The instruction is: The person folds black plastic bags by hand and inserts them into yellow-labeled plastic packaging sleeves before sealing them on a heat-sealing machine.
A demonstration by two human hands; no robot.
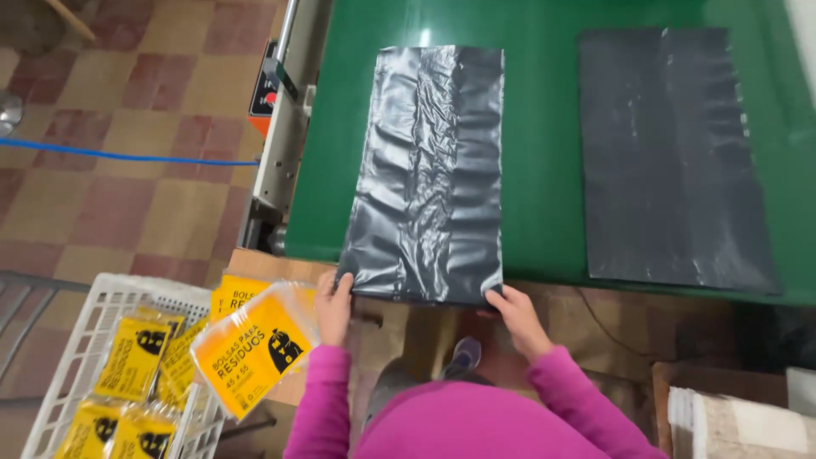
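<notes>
**Grey plastic bags held by both near corners at the table edge**

The stack of grey plastic bags lies lengthwise on the green table in the upper middle of the frame, wrinkled and glossy, its near end overhanging the table's front edge. The left hand pinches the lower left corner of that end, fingers closed on the plastic; the right hand grips the lower right corner the same way. Both arms wear pink sleeves.

To the right on the table, well apart, lies a flatter dark grey sheet. Just left of the left hand, a yellow packet with a black print juts out over a white plastic crate in the lower left, which holds more yellow packets. Along the table's left edge stands a metal machine frame, and a blue cable crosses the tiled floor.
</notes>
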